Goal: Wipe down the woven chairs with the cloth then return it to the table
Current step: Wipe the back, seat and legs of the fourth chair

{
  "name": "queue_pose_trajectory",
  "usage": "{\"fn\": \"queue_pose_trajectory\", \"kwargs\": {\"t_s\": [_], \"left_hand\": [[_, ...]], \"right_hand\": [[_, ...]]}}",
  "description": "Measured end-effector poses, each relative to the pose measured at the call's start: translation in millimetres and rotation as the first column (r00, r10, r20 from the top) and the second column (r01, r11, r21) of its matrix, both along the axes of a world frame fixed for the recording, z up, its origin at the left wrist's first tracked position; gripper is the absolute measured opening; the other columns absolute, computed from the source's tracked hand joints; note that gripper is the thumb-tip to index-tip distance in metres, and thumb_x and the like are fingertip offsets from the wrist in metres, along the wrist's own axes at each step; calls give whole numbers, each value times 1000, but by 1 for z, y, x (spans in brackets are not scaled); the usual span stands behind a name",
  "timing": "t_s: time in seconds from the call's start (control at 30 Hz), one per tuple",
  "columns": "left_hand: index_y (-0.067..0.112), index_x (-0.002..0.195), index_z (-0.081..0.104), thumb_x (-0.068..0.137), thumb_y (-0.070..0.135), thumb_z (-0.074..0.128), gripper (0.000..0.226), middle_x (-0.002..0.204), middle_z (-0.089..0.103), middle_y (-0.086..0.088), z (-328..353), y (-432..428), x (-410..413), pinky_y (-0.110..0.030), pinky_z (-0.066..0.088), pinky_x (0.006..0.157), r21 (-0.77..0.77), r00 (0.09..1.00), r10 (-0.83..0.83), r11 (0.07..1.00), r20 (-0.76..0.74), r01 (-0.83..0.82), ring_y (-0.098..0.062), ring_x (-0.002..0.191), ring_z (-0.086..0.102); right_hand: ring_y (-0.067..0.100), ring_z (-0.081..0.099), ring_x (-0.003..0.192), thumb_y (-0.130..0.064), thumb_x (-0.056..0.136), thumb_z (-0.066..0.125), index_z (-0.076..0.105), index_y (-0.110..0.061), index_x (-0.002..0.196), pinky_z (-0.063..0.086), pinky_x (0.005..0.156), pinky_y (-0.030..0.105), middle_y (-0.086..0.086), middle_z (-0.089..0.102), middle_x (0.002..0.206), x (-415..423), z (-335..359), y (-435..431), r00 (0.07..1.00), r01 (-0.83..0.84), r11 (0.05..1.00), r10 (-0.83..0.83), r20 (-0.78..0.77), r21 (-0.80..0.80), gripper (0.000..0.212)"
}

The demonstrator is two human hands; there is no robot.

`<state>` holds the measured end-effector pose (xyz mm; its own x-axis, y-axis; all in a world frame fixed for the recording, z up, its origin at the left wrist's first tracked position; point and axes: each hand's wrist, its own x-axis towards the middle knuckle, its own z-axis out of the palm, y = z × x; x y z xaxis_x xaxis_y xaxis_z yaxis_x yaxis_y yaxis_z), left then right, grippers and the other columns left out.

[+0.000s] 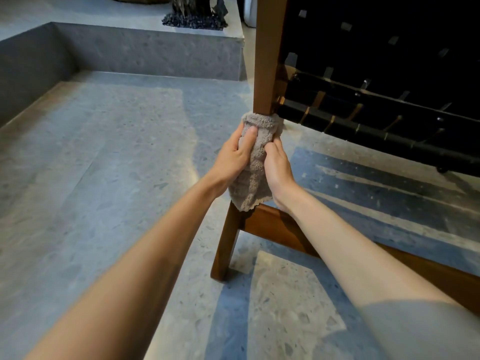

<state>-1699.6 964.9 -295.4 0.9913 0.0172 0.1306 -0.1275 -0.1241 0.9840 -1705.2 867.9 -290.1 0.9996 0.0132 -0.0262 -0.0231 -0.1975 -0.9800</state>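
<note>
I have both hands on the cloth (253, 172), a grey-beige terry cloth wrapped round the upright wooden post (270, 61) of the woven chair, just where the post meets the low edge of the seat. My left hand (235, 154) grips the cloth from the left, thumb laid flat across its front and fingers curled out of sight round the far side. My right hand (276, 167) grips it from the right, fingers closed round the cloth and post, thumb pressed into the folds. The two hands sit almost touching, with a strip of cloth showing between them. The cloth's upper edge bunches in a collar round the post above my thumbs, and its loose lower corner hangs down to the joint where the slanted leg (224, 248) and the lower side rail (283, 227) meet. To the right of the post the black woven straps (376, 48) run across the back and seat. The chair stands on a grey speckled stone floor (104, 178), and a raised ledge (142, 55) of the same stone runs behind it, with a heap of dark pebbles (194, 20) on top.
</note>
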Motion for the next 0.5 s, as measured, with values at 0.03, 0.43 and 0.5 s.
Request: {"fn": "queue_pose_trajectory", "kwargs": {"t_s": [0.03,0.43,0.5], "left_hand": [[23,131,52,100,41,38,38,110,65,11,-2,0,-3,-16,49,83,0,1000,13,1000,-9,-13,0,100,62],[28,118,56,100,17,43,25,94,63,18,-60,14,-84,-3,44,66,46,995,63,997,-78,-60,15,81,60],[19,122,59,100,16,44,26,95,65,14,-66,16,-93,-5,45,69,51,992,77,996,-103,-72,10,82,61]], "right_hand": [[28,51,115,-18,102,27,45,-19,131,40,102,51,10,54,128,-2,-1,0,1000,1,1000,-1,-3,-5,35],[14,64,85,-12,99,46,63,-14,115,45,65,9,0,68,94,-89,-55,4,948,163,911,-40,314,-378,24],[16,65,103,-9,98,49,60,-13,128,53,86,24,5,69,114,-99,-62,6,938,162,915,-27,346,-370,33]]}}
